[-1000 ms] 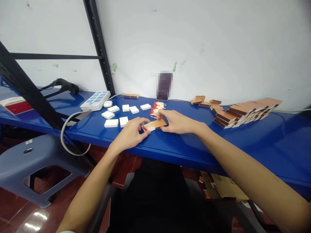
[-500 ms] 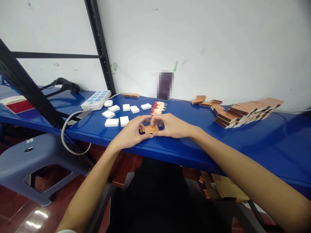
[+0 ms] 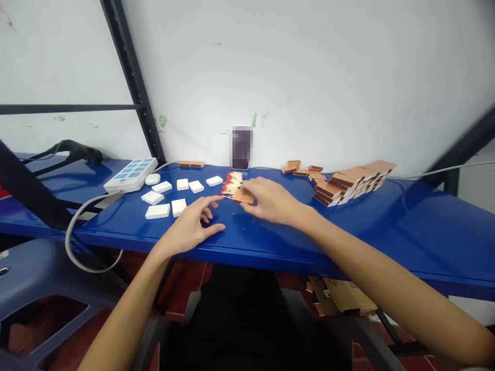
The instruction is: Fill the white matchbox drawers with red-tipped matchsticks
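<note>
My right hand [image 3: 266, 201] grips a small brown matchbox [image 3: 243, 197] between thumb and fingers, just above the blue table. Right behind it lies a pile of red-tipped matches [image 3: 232, 183]. My left hand [image 3: 197, 221] is apart from the box, thumb and fingers spread, with nothing in it. Beyond the left hand several white box trays [image 3: 158, 211] are scattered on the table. Whether the matchbox holds anything inside cannot be seen.
Stacked matchboxes [image 3: 348, 183] stand at the right, with loose ones [image 3: 301, 169] by the wall. A phone-like dark object [image 3: 242, 148] leans on the wall. A white power strip [image 3: 131, 175] and an earbud case [image 3: 152, 179] sit left. A stool [image 3: 46, 273] stands below.
My left hand has let go of the matchbox and opened. My right hand has carried the box, now tilted, towards the matches. The camera view has turned to the right.
</note>
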The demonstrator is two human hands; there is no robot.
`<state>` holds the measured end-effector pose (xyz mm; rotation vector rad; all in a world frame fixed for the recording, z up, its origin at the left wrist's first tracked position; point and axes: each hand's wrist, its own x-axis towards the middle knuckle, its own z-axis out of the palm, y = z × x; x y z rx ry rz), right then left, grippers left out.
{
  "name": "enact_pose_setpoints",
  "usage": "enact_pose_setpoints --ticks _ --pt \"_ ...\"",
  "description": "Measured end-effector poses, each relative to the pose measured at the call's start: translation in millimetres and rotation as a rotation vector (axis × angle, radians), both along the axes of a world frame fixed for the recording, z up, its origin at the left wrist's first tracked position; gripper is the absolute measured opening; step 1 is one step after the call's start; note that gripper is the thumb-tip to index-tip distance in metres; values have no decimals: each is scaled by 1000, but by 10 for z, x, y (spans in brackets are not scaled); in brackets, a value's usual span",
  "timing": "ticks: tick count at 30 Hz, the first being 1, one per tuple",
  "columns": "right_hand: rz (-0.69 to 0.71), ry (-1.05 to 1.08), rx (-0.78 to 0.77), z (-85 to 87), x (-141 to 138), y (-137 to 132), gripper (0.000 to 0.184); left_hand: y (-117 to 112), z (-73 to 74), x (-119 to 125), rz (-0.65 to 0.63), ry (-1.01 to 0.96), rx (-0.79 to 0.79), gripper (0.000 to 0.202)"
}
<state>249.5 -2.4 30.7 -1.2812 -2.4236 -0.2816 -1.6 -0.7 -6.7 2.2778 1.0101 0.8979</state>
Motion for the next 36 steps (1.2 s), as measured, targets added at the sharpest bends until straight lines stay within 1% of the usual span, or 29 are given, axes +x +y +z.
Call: enact_pose_setpoints --ticks 3,5,7,9,11,15,18,21,23,24,26,28,30,31,33,35,36 --pt "-250 21 115 96 573 -59 16 -9 15 -3 22 29 -15 58" --pt "-393 -32 164 140 979 -104 21 -15 32 5 30 49 -22 55" --pt "-541 -111 188 157 1300 -149 24 -22 47 16 38 68 -18 52" --pt "-618 -220 178 145 1497 -188 26 -30 59 22 43 82 -8 49" --pt "-642 -323 158 112 1589 -216 26 -39 67 19 43 94 0 45" --pt "-609 -448 160 20 1655 -228 27 -51 75 3 36 110 13 42" --pt "-588 -464 192 -32 1708 -218 30 -53 79 1 39 111 24 42" --pt "-606 -467 225 -37 1729 -229 31 -56 72 14 49 118 57 41" --pt "-613 -457 247 -13 1695 -240 30 -57 57 29 76 134 141 39" --pt "-608 -439 259 2 1659 -237 30 -57 47 35 110 148 202 38" --pt "-571 -382 265 21 1550 -192 29 -52 30 35 226 187 340 34" --pt "-514 -307 229 10 1400 -67 29 -44 21 8 382 231 454 31" --pt "-478 -218 142 -29 1229 148 30 -35 22 -48 520 282 519 30" --pt "-504 -169 91 -52 1146 284 31 -31 26 -83 566 310 532 30" --pt "-580 -105 -12 -85 1009 588 36 -26 31 -153 613 358 531 31" --pt "-706 -56 -88 -79 942 895 45 -19 28 -199 619 377 517 31" --pt "-797 -7 -111 -60 940 1033 52 -14 22 -210 615 377 511 31"
